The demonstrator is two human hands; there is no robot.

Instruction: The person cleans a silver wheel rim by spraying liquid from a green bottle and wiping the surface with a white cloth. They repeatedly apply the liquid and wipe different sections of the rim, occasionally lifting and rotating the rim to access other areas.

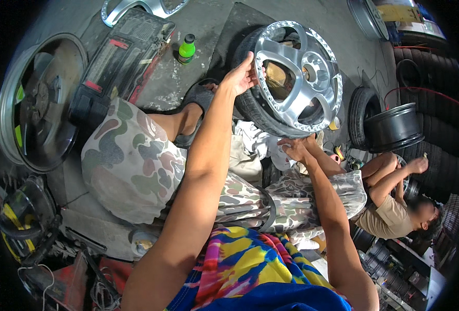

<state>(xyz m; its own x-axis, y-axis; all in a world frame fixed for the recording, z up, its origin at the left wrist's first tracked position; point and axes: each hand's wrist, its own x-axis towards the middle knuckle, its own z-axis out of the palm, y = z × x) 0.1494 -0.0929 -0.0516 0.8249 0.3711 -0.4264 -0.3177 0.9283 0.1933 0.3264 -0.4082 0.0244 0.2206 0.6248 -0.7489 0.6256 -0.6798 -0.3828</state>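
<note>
A silver multi-spoke alloy wheel face [297, 103], with small bolts all round its edge, stands tilted in front of me on a black tire [247, 106]. My left hand [242, 76] grips its left edge, thumb up along the side and fingers reaching behind the rim. Close under the lower edge is my right hand [296, 149], its fingers curled against a whitish cloth [280, 156]. Whether that hand also bears on the wheel, I cannot tell. More white cloth [253, 137] lies between my legs.
A green bottle with a black cap [187, 49] stands beyond a dark toolbox [120, 59]. Left is a large rim [38, 103]. Right are a loose tire [363, 111], a dark rim barrel [394, 127] and stacked tires [431, 109]. Another person [392, 217] sits at the right.
</note>
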